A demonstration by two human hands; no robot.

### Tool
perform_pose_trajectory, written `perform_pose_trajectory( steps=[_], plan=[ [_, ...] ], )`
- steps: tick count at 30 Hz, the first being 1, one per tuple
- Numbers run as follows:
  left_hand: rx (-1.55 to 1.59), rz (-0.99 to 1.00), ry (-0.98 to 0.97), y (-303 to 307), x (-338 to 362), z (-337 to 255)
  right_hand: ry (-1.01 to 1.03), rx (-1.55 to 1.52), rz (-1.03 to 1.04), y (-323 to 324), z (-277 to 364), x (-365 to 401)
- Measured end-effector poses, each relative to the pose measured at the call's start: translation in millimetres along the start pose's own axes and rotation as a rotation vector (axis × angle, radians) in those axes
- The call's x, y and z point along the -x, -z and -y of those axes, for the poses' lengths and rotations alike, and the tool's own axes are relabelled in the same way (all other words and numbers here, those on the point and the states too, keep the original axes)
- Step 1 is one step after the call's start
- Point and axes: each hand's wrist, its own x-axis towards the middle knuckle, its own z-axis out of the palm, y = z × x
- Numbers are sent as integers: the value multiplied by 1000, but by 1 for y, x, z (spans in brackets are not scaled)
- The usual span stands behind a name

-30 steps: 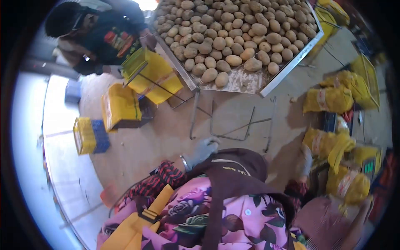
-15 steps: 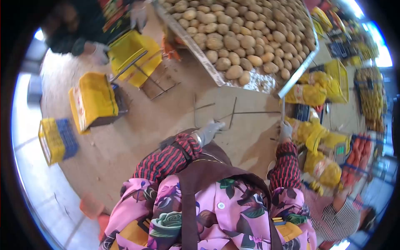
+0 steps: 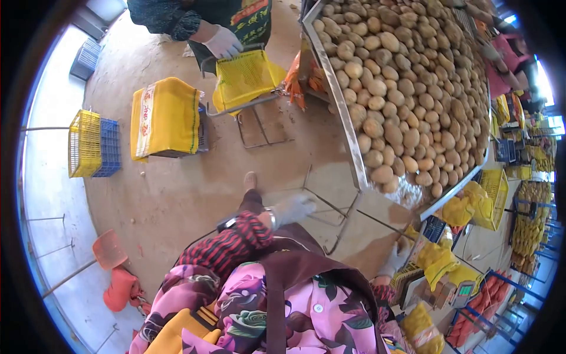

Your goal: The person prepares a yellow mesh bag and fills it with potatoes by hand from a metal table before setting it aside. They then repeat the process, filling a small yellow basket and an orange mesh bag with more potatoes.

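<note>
My left hand (image 3: 293, 210), in a pale glove, is smeared by motion in front of my body; its fingers cannot be read. Close beside it is a thin metal frame (image 3: 333, 206) of bent rods, low over the floor below the table corner. My right hand (image 3: 397, 257), also gloved, is closed at the far right end of one of the frame's rods. A heap of potatoes (image 3: 407, 100) fills the metal-edged sorting table (image 3: 339, 97) ahead of me.
At the upper left, a co-worker's gloved hand (image 3: 224, 43) touches a yellow crate (image 3: 244, 82) on a metal stand. Left of it stands a yellow-covered crate (image 3: 168, 118), then yellow and blue crates (image 3: 85, 144). Yellow net bags (image 3: 439, 259) crowd the right side. A red dustpan (image 3: 110, 249) lies lower left.
My view has turned right and the surroundings have shifted in it. The metal frame has tilted and moved with my right hand, which is lower. The co-worker's yellow crate now stands more upright.
</note>
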Motion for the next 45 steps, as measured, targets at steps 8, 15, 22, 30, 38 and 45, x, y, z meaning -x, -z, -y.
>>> perform_pose_trajectory(
  steps=[8, 15, 22, 30, 38, 45],
  plan=[
    [-450, -1147, -315, 241, 6, -26, 231, -226, 1142, -179, 291, 10],
    [-400, -1202, -232, 336, -65, -6, 220, -94, 1071, -360, 330, -61],
    [-369, -1063, -78, 338, -75, -25, -686, -374, 896, -496, 271, -149],
    [-454, -1099, -59, 338, -81, -27, -316, -430, 1139, -605, 304, -157],
    [-416, -1114, -36, 336, -73, -31, 506, 121, 1017, -585, 370, -210],
    [-248, -1115, -44, 334, -67, -31, -167, -374, 1388, -744, 296, -210]
  ],
)
